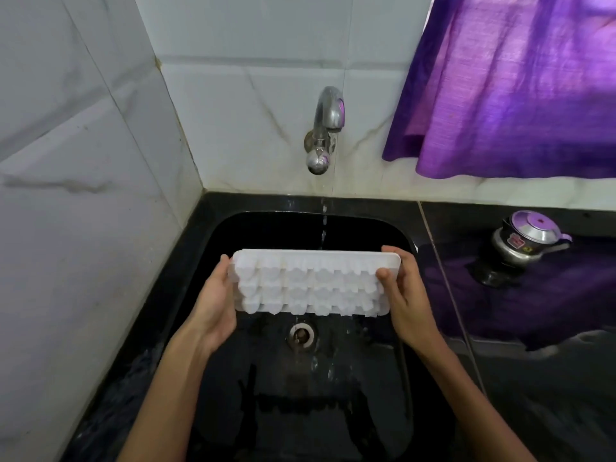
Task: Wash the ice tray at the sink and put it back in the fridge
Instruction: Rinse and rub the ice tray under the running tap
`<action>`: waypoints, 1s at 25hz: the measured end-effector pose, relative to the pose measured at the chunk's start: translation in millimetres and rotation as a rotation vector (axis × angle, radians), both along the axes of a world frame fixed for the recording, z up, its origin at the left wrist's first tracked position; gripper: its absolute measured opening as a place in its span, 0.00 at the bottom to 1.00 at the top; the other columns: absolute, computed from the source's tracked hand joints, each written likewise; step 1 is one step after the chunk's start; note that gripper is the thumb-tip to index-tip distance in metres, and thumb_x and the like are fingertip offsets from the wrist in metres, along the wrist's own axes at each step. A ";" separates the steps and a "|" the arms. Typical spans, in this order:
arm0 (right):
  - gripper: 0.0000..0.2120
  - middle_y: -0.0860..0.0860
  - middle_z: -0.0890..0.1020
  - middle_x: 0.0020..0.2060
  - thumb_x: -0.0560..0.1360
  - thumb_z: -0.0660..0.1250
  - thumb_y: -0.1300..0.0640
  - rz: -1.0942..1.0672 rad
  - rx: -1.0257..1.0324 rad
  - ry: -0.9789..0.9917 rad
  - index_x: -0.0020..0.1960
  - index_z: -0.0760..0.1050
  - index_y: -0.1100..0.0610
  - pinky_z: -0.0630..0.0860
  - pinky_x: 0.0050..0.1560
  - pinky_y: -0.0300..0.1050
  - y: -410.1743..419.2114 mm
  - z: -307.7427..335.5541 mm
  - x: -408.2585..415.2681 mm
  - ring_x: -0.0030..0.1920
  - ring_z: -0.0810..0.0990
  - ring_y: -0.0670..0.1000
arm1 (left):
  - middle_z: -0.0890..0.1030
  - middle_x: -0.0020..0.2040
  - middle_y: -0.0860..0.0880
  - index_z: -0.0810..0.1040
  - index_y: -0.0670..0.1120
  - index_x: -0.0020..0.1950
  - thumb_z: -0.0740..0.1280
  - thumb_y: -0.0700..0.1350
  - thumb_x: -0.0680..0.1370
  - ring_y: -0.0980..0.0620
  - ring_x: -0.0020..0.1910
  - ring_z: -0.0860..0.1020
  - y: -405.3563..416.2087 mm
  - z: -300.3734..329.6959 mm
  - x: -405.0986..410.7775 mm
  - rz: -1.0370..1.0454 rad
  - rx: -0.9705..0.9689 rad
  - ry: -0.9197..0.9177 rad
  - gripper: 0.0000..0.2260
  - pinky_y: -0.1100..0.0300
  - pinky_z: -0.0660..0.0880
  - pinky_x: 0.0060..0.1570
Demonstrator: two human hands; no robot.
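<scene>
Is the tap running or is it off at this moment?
Running. A thin stream of water falls from the tap into the black sink, passing behind the ice tray.

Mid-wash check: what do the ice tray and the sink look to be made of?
Ice tray: probably moulded plastic, matte white and slightly translucent at the cell bumps. Sink: glossy black, likely polished stone or composite; it mirrors light and shows no metallic sheen.
</scene>
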State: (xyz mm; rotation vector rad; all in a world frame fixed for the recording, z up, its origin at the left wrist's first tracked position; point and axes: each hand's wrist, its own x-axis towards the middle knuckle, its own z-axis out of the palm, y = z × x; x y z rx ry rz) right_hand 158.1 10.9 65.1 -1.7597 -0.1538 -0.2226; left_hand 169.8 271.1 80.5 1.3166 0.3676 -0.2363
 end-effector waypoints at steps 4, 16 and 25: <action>0.12 0.53 0.77 0.55 0.80 0.58 0.52 -0.143 0.063 0.263 0.62 0.63 0.52 0.77 0.44 0.36 5.0 -25.7 7.9 0.52 0.79 0.46 | 0.83 0.53 0.46 0.79 0.47 0.57 0.51 0.53 0.82 0.48 0.52 0.81 -2.3 -22.4 -6.1 -0.046 0.131 0.056 0.20 0.51 0.75 0.54; 0.17 0.50 0.73 0.44 0.81 0.54 0.47 -0.258 0.002 0.502 0.58 0.65 0.60 0.72 0.39 0.42 5.6 -37.4 15.8 0.40 0.73 0.46 | 0.80 0.56 0.50 0.73 0.49 0.64 0.54 0.46 0.82 0.52 0.51 0.80 -15.7 -28.3 -21.0 0.089 0.200 -0.096 0.14 0.57 0.76 0.47; 0.28 0.55 0.51 0.77 0.82 0.43 0.46 -0.112 -0.885 0.140 0.77 0.49 0.60 0.41 0.75 0.48 56.1 -18.8 66.5 0.77 0.45 0.54 | 0.73 0.66 0.46 0.66 0.49 0.72 0.53 0.42 0.83 0.48 0.58 0.75 -27.4 -27.7 44.2 0.361 0.131 -0.055 0.17 0.51 0.75 0.56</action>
